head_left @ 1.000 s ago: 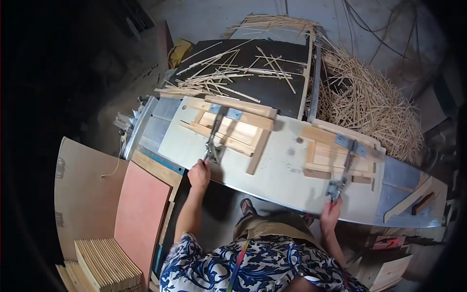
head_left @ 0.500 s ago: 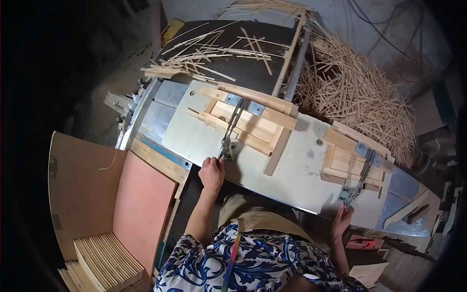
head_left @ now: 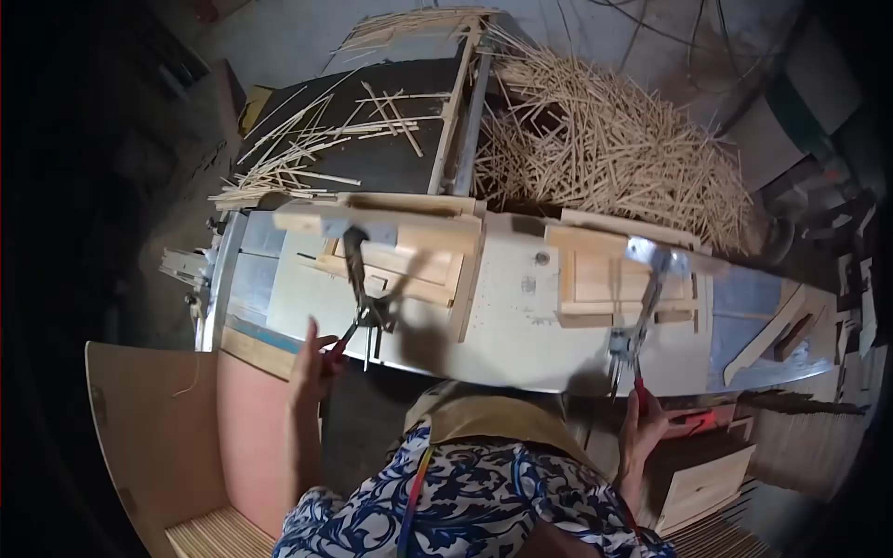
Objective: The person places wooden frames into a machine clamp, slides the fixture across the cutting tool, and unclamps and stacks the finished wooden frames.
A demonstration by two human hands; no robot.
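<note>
Two toggle clamps sit on a pale jig board that lies across a metal machine table, and a person standing at its near edge has a hand on the red-tipped handle of each. The left clamp reaches over a light wooden frame piece seated between stop blocks on the left half of the board; the right clamp reaches over a matching wooden frame piece on the right half. The left hand is curled round its handle just off the board's near edge, fingers wrapped on it; the right hand grips its handle from below in the same closed hold. Both levers appear swung toward the person and tilted up from the board, so by the look of it the two pieces are in place in their seats while the clamping is only part-way through; whether the pads press on the wood cannot be told from this view. Beyond the board a dark panel carries loose thin sticks, and a large heap of wooden sticks spreads behind the table. At lower left lean a reddish board and a stack of thin slats.
</note>
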